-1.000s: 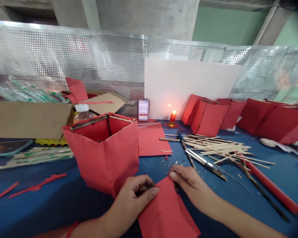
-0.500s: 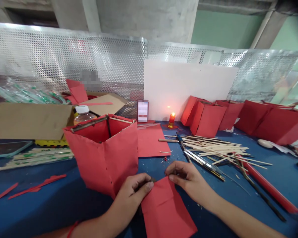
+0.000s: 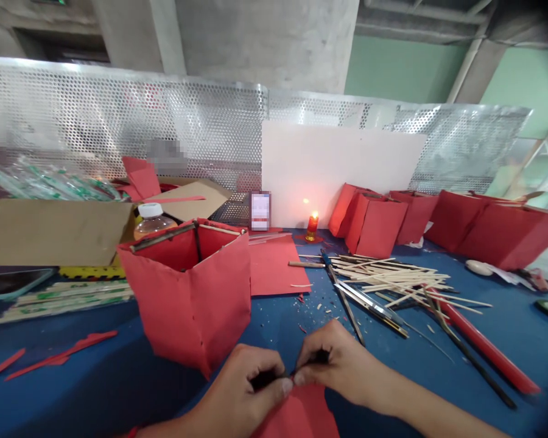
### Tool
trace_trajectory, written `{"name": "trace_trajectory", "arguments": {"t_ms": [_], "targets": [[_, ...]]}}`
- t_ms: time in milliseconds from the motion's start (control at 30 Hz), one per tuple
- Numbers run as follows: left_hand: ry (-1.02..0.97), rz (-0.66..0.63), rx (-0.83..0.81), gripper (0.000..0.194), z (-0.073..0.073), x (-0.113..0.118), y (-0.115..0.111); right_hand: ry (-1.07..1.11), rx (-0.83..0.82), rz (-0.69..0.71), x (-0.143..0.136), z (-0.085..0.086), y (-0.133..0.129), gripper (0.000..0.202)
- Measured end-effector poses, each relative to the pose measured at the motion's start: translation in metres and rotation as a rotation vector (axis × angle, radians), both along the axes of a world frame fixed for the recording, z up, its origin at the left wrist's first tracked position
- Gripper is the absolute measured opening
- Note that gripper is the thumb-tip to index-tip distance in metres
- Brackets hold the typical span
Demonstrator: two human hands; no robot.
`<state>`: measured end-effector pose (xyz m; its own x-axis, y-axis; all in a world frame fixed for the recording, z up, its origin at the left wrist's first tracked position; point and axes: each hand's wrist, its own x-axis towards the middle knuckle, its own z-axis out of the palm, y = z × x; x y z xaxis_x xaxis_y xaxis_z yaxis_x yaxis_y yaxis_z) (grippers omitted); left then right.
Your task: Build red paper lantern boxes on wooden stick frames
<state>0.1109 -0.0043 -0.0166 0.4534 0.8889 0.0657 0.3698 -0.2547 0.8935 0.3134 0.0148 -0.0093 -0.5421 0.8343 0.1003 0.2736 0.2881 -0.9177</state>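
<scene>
A sheet of red paper (image 3: 304,413) is at the bottom centre, its lower part cut off by the view. My left hand (image 3: 251,389) pinches its top edge between thumb and fingers. Right beside it, my right hand (image 3: 331,365) also pinches that edge, the fingertips of both hands nearly touching. A dark thin bit shows between the fingertips; I cannot make out what it is. Just beyond my left hand stands an open-topped red paper box (image 3: 187,304) with thin sticks along its rim.
A lit candle (image 3: 312,227) burns before a white board (image 3: 338,170). Several red paper boxes (image 3: 377,225) stand at the back right. Loose wooden sticks (image 3: 393,274), a utility knife (image 3: 369,301) and a red tube (image 3: 488,347) lie to the right. A bottle (image 3: 151,222) and cardboard box (image 3: 59,231) stand left.
My right hand has come down and left along the paper's top edge to meet my left hand. The paper and both hands sit lower in view.
</scene>
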Motion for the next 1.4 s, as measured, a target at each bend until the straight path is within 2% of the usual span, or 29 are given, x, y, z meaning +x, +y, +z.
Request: {"name": "trace_trajectory", "arguments": {"t_ms": [133, 300, 433, 600, 667, 733, 800, 867, 933, 1000, 1100, 1167, 1233, 1300, 1400], "targets": [[0.006, 0.01, 0.002, 0.032, 0.001, 0.001, 0.0, -0.01, -0.078, -0.047, 0.005, -0.001, 0.007, 0.034], [-0.063, 0.08, -0.02, 0.032, -0.002, -0.004, 0.006, -0.046, -0.244, -0.147, 0.014, 0.008, 0.016, 0.052], [-0.107, 0.094, -0.084, 0.032, -0.001, -0.004, 0.011, -0.077, -0.226, -0.172, 0.022, 0.013, 0.026, 0.054], [-0.079, 0.119, -0.068, 0.03, 0.0, -0.005, 0.01, -0.088, -0.174, -0.093, 0.026, 0.016, 0.028, 0.049], [-0.051, 0.145, 0.0, 0.026, -0.001, -0.008, 0.009, -0.1, -0.122, -0.06, 0.026, 0.017, 0.027, 0.047], [-0.02, 0.14, 0.167, 0.018, -0.004, -0.012, 0.007, -0.13, -0.05, -0.043, 0.025, 0.016, 0.025, 0.045], [-0.016, 0.088, 0.394, 0.009, -0.005, -0.015, 0.007, -0.181, 0.034, -0.042, 0.023, 0.011, 0.026, 0.038], [-0.04, -0.037, 0.557, 0.02, -0.004, -0.016, 0.007, -0.253, 0.116, -0.049, 0.022, 0.006, 0.027, 0.027], [-0.007, -0.181, 0.624, 0.03, 0.002, -0.016, 0.006, -0.333, 0.184, -0.058, 0.02, 0.001, 0.029, 0.021], [0.125, -0.303, 0.649, 0.036, 0.013, -0.015, 0.003, -0.408, 0.232, -0.076, 0.019, -0.001, 0.03, 0.019], [0.348, -0.454, 0.682, 0.027, 0.029, -0.014, -0.004, -0.504, 0.259, -0.126, 0.018, -0.002, 0.027, 0.015], [0.421, -0.562, 0.73, 0.017, 0.034, -0.013, -0.008, -0.558, 0.26, -0.16, 0.017, -0.002, 0.025, 0.014], [0.454, -0.631, 0.792, 0.013, 0.03, -0.012, -0.01, -0.606, 0.265, -0.178, 0.016, 0.0, 0.022, 0.016], [0.437, -0.655, 0.852, 0.01, 0.019, -0.01, -0.009, -0.649, 0.29, -0.186, 0.015, 0.003, 0.019, 0.016], [0.339, -0.605, 0.986, 0.01, -0.001, -0.009, -0.007, -0.692, 0.386, -0.191, 0.015, 0.01, 0.014, 0.017]]}}
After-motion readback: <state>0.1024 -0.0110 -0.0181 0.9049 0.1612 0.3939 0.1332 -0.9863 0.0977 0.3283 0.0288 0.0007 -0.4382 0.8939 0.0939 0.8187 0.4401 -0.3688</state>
